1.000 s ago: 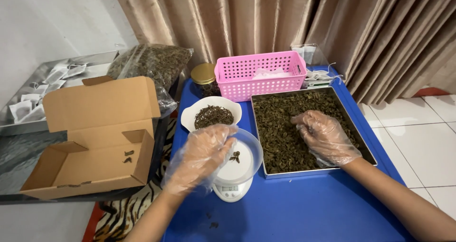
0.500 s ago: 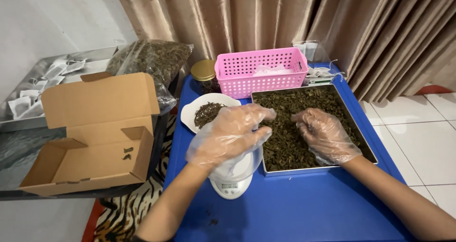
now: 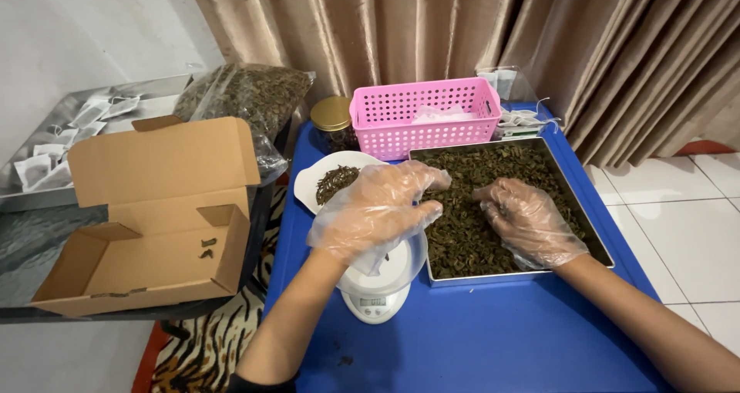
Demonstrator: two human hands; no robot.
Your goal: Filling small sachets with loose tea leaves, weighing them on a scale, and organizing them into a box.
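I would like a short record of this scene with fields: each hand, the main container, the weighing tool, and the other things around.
left hand: left hand in a clear plastic glove, fingers reaching over the tray edge, above the scale
right hand: right hand in a clear glove, resting on the leaves
main container: rectangular metal tray full of dark dried leaves
weighing tool: small white digital scale with a clear bowl on it
table: blue tabletop
behind: pink plastic basket, white bowl of leaves, gold-lidded jar
left side: open brown cardboard box
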